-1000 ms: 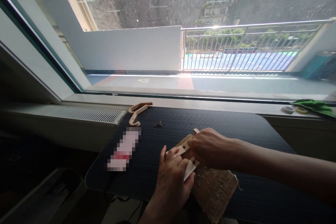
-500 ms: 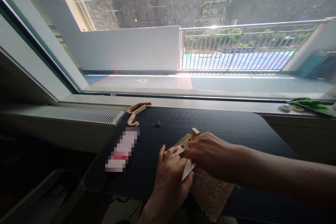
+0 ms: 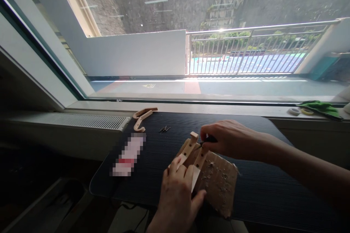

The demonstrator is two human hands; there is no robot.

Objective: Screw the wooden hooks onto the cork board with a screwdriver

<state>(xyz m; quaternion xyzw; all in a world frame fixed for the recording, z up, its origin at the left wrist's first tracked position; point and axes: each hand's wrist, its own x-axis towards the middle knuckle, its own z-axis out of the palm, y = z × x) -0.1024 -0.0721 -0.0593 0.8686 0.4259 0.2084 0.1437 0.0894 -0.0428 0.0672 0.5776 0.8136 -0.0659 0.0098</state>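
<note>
My left hand [image 3: 182, 185] is closed over two pale wooden hook pieces [image 3: 188, 147] with drilled holes, its fingers across them and its thumb to the right. A brown, pitted board [image 3: 220, 180] lies beneath, partly hidden by the hand and pieces. My right hand [image 3: 228, 136] grips a small dark-handled tool [image 3: 210, 139], held just over the far end of the right-hand piece. Its thin shaft points toward the wood; the tip is too small to make out.
Several screws [image 3: 164, 129] lie on the dark table [image 3: 246, 131]. Two more bent wooden hooks [image 3: 140, 121] rest at its far left, near a blurred pink packet [image 3: 128, 154]. A green glove-like cloth [image 3: 322, 109] and tape rolls [image 3: 295, 111] sit on the sill.
My right hand has moved up and right, off the wooden pieces, and the dark-handled tool now shows in it. The pieces and board have turned slightly under my left hand.
</note>
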